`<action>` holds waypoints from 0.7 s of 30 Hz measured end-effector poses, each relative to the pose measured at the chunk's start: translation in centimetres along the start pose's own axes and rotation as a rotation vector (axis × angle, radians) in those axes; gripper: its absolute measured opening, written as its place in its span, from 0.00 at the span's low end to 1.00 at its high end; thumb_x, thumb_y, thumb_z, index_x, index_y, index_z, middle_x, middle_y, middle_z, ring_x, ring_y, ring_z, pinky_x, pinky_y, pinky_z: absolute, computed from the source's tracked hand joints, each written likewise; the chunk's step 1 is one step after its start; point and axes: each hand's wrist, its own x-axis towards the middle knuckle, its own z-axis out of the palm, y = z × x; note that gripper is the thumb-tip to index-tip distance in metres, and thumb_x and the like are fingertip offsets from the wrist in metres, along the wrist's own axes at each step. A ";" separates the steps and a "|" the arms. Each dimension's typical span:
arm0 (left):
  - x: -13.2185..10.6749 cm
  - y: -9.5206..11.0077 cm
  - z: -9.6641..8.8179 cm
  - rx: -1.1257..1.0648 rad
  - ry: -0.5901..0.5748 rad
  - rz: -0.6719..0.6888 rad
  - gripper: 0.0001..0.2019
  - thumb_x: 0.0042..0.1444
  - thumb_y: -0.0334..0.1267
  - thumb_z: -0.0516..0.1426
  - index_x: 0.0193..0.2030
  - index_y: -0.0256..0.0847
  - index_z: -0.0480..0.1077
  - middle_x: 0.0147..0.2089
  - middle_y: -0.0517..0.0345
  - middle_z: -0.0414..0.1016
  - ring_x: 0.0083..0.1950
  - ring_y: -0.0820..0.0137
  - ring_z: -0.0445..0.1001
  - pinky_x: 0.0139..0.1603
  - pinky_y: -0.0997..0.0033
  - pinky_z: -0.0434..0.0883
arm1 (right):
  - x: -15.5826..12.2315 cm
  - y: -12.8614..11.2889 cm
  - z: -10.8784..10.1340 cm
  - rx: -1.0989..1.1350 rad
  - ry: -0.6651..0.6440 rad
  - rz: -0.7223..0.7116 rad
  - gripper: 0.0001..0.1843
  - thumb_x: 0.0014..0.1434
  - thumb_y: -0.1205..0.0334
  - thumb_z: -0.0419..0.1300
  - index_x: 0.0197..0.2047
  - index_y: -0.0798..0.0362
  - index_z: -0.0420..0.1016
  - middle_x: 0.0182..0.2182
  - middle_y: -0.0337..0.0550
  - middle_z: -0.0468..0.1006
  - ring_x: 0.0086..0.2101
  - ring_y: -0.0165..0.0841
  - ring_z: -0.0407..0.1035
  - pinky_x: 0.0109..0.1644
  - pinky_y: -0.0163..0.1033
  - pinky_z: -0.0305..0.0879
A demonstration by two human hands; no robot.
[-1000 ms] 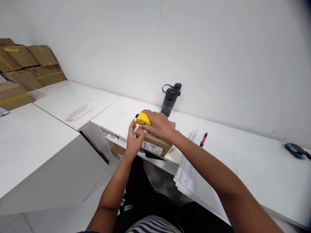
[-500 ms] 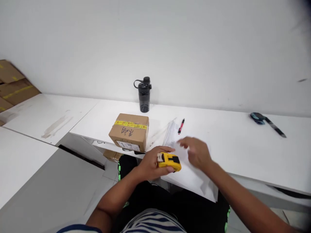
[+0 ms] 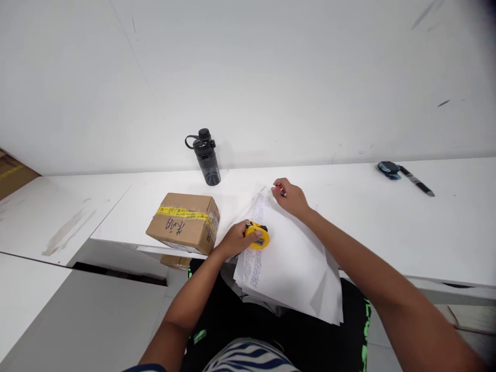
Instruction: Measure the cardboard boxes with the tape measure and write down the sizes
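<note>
My left hand (image 3: 234,241) is wrapped round a yellow and black tape measure (image 3: 260,237), held over the left side of a stack of white paper (image 3: 294,274). Faint print runs down that side of the sheets, which overhang the table's front edge above my lap. At the far end of the paper, my right hand (image 3: 293,199) has its fingers closed on a red and black pen (image 3: 280,190). Most of the pen is hidden by those fingers.
Left of the paper sits a taped cardboard box (image 3: 182,222) with handwriting on top. A dark bottle (image 3: 208,160) stands behind it. At the right lie a blue and black roundish object (image 3: 388,167) and a marker-like black stick (image 3: 417,181). More cardboard (image 3: 13,175) is at far left.
My right hand has reached forward and closed on the pen that lay on the table. The tape measure has turned in my left hand, and the view has shifted.
</note>
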 end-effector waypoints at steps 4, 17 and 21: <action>0.4 -1.0 -0.2 0.005 0.027 0.011 0.20 0.57 0.54 0.57 0.43 0.36 0.71 0.38 0.54 0.76 0.38 0.69 0.73 0.37 0.71 0.69 | -1.8 -0.7 2.0 0.297 0.066 0.113 0.27 0.67 0.42 0.37 0.35 0.50 0.68 0.23 0.40 0.72 0.27 0.34 0.67 0.32 0.37 0.62; 0.7 -0.9 -0.2 -0.024 0.014 -0.035 0.21 0.56 0.54 0.57 0.42 0.36 0.70 0.40 0.54 0.76 0.39 0.68 0.73 0.36 0.73 0.68 | -2.2 -1.2 2.7 0.466 0.047 0.263 0.20 0.57 0.46 0.55 0.21 0.51 0.67 0.23 0.40 0.73 0.29 0.34 0.65 0.35 0.39 0.61; 0.6 -0.8 -0.2 -0.013 0.027 -0.044 0.20 0.55 0.53 0.58 0.42 0.36 0.70 0.40 0.54 0.76 0.38 0.69 0.72 0.36 0.73 0.68 | -2.3 -1.3 2.7 0.472 0.017 0.269 0.20 0.56 0.47 0.56 0.20 0.51 0.67 0.20 0.39 0.69 0.28 0.34 0.64 0.33 0.39 0.59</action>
